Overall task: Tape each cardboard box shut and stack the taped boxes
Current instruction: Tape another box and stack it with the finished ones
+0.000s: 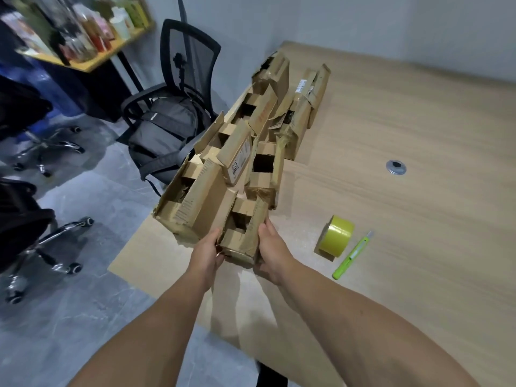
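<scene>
Trouble could come mostly from the neighbours of the small box. It stands at the near end of the row of boxes, which runs away toward 12 o'clock along the left side of the table. Its left wall seems to touch the larger box at 10 o'clock. That larger box sits very close to the table edge, maybe a little over it. If the small box is pulled out quickly, I think it can drag this neighbour, and the neighbour may tip to the floor. The flaps of the small box stand open and look torn, so a hard squeeze could bend the walls, and then the flaps would not meet well for taping.

The left hand holds the left side of the small box, its fingers curled round the lower corner. The right hand holds the right side with the thumb up along the raised flap; its other fingers are hidden behind the box. Both hands grip it firmly, neither is spread.

The tape roll lies at 3 o'clock from the box, apart from it, and the green cutter is just beside the roll.
</scene>
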`<action>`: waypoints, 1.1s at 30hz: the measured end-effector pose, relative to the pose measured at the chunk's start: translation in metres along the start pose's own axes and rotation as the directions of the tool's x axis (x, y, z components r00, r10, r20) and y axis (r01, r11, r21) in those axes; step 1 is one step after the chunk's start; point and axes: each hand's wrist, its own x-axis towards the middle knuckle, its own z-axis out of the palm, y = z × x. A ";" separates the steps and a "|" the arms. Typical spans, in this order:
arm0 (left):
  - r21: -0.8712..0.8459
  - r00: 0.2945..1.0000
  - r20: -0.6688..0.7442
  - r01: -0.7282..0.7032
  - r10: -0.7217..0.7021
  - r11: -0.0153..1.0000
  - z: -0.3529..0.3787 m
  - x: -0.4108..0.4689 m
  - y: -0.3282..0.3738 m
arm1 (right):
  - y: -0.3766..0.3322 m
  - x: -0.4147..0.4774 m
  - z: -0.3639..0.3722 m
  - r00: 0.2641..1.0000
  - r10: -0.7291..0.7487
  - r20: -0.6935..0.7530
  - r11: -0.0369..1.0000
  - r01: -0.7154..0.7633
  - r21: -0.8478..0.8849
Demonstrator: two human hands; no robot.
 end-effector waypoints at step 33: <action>0.276 0.961 0.265 -0.157 0.082 0.948 0.158 -0.183 -0.157 | 0.095 -0.155 -0.252 0.976 -0.148 -0.157 0.989 0.143 -0.041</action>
